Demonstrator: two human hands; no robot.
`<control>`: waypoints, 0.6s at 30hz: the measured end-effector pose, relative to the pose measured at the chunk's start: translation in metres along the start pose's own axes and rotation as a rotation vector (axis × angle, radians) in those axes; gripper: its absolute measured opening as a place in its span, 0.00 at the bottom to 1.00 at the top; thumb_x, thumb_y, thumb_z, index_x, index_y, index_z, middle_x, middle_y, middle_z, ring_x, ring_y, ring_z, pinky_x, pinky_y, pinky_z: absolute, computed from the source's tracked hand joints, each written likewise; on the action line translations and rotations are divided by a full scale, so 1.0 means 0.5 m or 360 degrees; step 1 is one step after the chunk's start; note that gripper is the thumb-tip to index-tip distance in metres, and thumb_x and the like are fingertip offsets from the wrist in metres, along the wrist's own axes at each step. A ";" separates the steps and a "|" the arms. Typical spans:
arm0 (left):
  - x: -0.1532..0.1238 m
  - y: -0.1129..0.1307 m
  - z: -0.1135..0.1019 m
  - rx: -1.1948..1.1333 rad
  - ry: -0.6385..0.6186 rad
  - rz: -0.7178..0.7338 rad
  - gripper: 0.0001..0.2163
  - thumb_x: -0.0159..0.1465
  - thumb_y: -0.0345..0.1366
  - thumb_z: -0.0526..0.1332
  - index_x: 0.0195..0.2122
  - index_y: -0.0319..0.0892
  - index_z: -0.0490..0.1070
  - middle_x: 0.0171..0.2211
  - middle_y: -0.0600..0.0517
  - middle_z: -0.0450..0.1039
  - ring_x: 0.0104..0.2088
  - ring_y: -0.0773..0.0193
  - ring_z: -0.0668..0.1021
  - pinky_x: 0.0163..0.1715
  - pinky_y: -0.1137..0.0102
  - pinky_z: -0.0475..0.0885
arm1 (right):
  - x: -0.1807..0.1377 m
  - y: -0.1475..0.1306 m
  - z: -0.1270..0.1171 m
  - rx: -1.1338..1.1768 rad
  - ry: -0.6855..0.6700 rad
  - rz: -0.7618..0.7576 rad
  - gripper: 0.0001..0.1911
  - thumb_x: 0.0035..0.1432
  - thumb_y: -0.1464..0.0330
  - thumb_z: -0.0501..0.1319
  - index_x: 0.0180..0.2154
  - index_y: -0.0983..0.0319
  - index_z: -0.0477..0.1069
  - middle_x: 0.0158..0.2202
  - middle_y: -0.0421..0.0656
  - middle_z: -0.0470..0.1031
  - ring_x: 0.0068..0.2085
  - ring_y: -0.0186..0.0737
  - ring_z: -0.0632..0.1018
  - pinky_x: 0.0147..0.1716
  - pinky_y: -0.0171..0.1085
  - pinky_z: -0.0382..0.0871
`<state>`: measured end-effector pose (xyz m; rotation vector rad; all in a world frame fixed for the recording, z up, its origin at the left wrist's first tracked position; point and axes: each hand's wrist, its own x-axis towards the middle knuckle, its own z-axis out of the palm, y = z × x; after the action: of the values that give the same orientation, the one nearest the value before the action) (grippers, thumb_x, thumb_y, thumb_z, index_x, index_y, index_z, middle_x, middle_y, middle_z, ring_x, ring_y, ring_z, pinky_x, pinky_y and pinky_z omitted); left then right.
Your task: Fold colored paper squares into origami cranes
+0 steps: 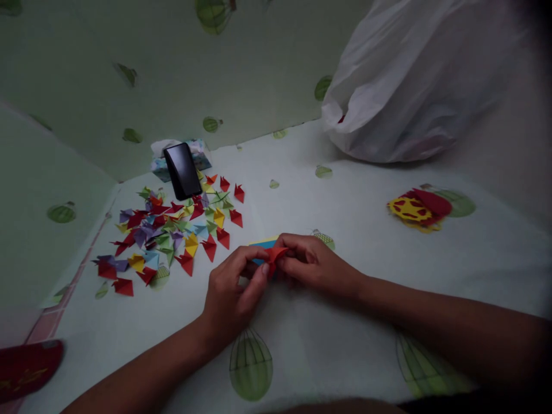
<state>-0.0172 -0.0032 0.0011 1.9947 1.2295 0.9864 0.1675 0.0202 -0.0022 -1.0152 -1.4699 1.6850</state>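
Observation:
A small red piece of folded paper [274,257] is pinched between both of my hands over the pale balloon-print cloth [345,207]. My left hand [230,296] grips its near left side with thumb and fingers closed. My right hand [313,264] holds its right side, fingers curled over it. Under my fingers lies a thin stack of paper sheets [261,244], blue on top with a yellow edge. To the left is a spread pile of several small folded paper triangles [172,233] in red, purple, yellow, green and blue.
A black phone [183,171] leans on a small patterned pack at the back of the pile. A white plastic bag [414,80] sits at the back right. Red and yellow cut paper [418,208] lies at right. A dark red object [28,368] lies at the lower left edge.

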 end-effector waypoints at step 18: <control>0.012 0.022 0.004 -0.1046 -0.0094 -0.0965 0.11 0.64 0.43 0.63 0.36 0.39 0.76 0.31 0.52 0.77 0.29 0.69 0.76 0.29 0.75 0.74 | -0.011 0.016 -0.003 -0.1550 0.0344 -0.1251 0.09 0.62 0.75 0.55 0.29 0.65 0.70 0.23 0.41 0.70 0.24 0.34 0.68 0.25 0.34 0.57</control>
<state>-0.0085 -0.0021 0.0104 1.0483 1.1702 0.8555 0.1715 0.0149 -0.0095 -0.8263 -2.1795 0.2574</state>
